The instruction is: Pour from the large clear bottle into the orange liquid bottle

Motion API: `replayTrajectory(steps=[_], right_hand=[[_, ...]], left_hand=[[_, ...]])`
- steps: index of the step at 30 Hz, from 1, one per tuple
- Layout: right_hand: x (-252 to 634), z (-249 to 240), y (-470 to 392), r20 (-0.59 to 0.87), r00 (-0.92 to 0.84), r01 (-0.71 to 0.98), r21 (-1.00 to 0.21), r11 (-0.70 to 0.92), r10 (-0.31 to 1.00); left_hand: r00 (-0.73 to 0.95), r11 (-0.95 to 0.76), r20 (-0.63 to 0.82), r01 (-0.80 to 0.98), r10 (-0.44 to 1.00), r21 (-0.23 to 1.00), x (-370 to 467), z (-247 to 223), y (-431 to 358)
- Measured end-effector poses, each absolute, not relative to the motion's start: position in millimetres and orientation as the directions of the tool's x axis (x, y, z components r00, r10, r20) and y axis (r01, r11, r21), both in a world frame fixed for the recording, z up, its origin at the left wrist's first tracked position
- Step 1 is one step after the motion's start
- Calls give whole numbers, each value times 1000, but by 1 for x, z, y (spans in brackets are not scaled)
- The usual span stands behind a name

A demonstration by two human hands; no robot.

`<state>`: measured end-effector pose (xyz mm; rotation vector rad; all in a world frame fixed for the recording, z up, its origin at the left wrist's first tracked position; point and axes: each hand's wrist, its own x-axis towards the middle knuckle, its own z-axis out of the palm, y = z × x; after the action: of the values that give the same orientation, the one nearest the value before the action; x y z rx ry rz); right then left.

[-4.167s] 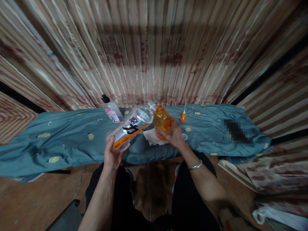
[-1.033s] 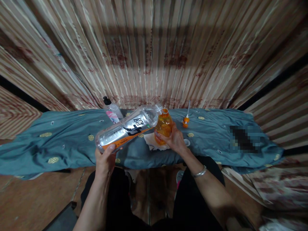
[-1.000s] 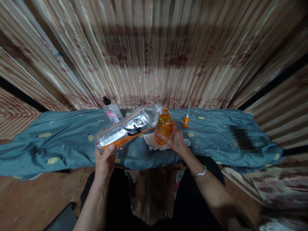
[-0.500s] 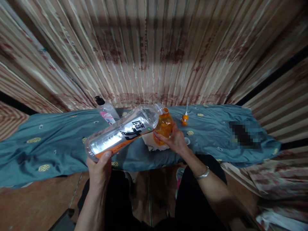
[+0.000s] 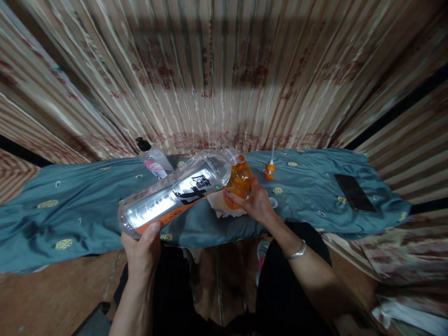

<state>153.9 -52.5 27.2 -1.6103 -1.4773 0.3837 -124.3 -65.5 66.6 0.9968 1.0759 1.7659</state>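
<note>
A large clear bottle (image 5: 175, 198) with a silver and orange label lies tilted across the middle, its neck at the mouth of a small orange bottle (image 5: 241, 179). My left hand (image 5: 142, 245) grips the clear bottle near its base. Around the orange bottle are the fingers of my right hand (image 5: 257, 203), which wears a silver bracelet at the wrist. Under the orange bottle is a crumpled pale tissue (image 5: 220, 207). Whether liquid flows between the two necks is too unclear to tell.
A teal patterned cloth (image 5: 87, 196) covers the narrow table. Behind stand a pump bottle with a black top (image 5: 154, 158) and an orange pump head (image 5: 269, 171). A black phone (image 5: 354, 192) lies right, a small white cap (image 5: 273, 202) near my right hand. Curtains hang behind.
The base of the clear bottle and my left hand have shifted slightly left. The orange bottle stays in my right hand, and the view has moved a little.
</note>
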Motion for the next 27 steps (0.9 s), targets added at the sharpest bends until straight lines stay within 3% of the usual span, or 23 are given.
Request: replayTrajectory(steps=[19,27], right_hand=[[152,36,-53,247,274,666,-746,2,930],[152,36,-53,271,266,658,-752,31,925]], left_hand=[[-364,-297,223,-160,904,942,-122,71,-65],[-382,-276,208,-134,901,952,-123,71,-66]])
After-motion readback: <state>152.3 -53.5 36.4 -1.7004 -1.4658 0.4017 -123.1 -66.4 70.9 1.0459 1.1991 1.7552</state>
